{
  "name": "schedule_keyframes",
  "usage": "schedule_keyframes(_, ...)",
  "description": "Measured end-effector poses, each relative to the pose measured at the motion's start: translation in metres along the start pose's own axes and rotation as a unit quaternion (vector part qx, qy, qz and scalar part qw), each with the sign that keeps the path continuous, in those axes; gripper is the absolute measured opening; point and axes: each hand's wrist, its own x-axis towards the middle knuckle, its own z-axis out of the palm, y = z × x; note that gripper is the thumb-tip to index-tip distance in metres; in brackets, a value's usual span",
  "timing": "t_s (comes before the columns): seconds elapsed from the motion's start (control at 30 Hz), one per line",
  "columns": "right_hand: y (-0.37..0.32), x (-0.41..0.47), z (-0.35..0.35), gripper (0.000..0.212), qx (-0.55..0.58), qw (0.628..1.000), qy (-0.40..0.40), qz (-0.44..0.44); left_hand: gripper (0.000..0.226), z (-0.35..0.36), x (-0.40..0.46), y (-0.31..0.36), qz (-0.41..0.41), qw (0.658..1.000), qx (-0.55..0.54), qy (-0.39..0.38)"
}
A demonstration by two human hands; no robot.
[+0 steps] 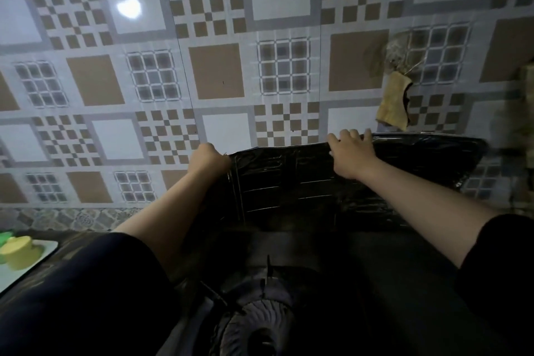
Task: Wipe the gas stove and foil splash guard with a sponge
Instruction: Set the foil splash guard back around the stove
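The foil splash guard [289,182] stands dark and creased behind the gas stove, against the tiled wall. My left hand [208,157] is closed on its top left corner. My right hand [351,153] lies over its top edge, fingers curled behind the rim. Below, the round burner [257,326] of the gas stove [361,283] sits with its pan support prongs. No sponge shows in either hand. A yellowish sponge-like piece [393,104] sits against the wall above the guard's right end; what it is cannot be told.
The patterned tile wall [213,72] fills the upper view, with a damaged patch [387,55] at upper right. At the lower left a yellow cup [20,251] stands on a white tray [43,257] on the dark counter.
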Motion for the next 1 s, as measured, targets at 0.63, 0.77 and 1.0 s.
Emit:
schedule_keyframes(0.63, -0.008, 0.016, -0.034, 0.037, 0.193, 0.97, 0.149, -0.006, 0.047, -0.07, -0.013, -0.023, 0.006, 0.972, 0.173, -0.156)
schedule_keyframes(0.77, -0.012, 0.012, -0.036, 0.028, 0.252, 0.953, 0.153, -0.074, 0.051, -0.06, -0.015, -0.021, -0.002, 0.984, 0.126, -0.127)
schedule_keyframes(1.0, -0.011, 0.007, -0.02, 0.018, 0.254, 0.959, 0.024, -0.125, 0.045, -0.043, -0.02, -0.024, -0.03, 0.991, 0.05, -0.124)
